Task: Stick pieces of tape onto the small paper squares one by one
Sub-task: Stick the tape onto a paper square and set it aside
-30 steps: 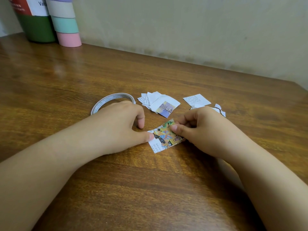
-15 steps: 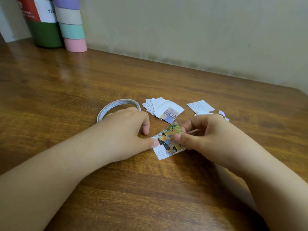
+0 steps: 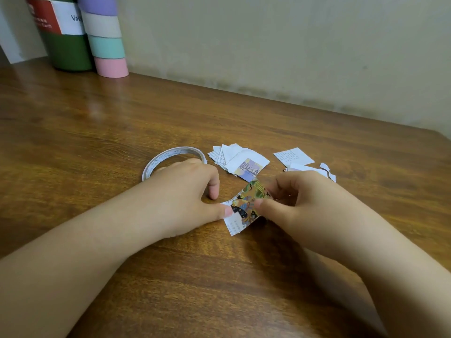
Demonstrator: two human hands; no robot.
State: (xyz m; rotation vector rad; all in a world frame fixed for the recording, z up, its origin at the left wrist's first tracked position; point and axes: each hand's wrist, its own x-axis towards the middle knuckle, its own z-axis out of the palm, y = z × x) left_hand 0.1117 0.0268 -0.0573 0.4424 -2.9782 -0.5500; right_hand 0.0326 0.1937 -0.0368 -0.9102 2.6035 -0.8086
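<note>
A small paper square (image 3: 245, 209) with a colourful print lies on the wooden table (image 3: 122, 123) between my hands. The thumb of my left hand (image 3: 185, 191) presses its left edge down. My right hand (image 3: 300, 203) pinches its right side between thumb and fingers, and that side curls up off the table. A thin roll of tape (image 3: 168, 158) lies flat just behind my left hand, partly hidden by it. Whether any tape sits on the square I cannot tell.
A pile of several paper squares (image 3: 238, 161) lies behind my hands, with more paper pieces (image 3: 296, 158) to its right. A green can (image 3: 66, 42) and a stack of coloured tape rolls (image 3: 106, 37) stand at the back left by the wall.
My right hand has lifted the right side of the paper square, which lay flat a second ago. My left thumb stays on its left edge. The view has shifted slightly.
</note>
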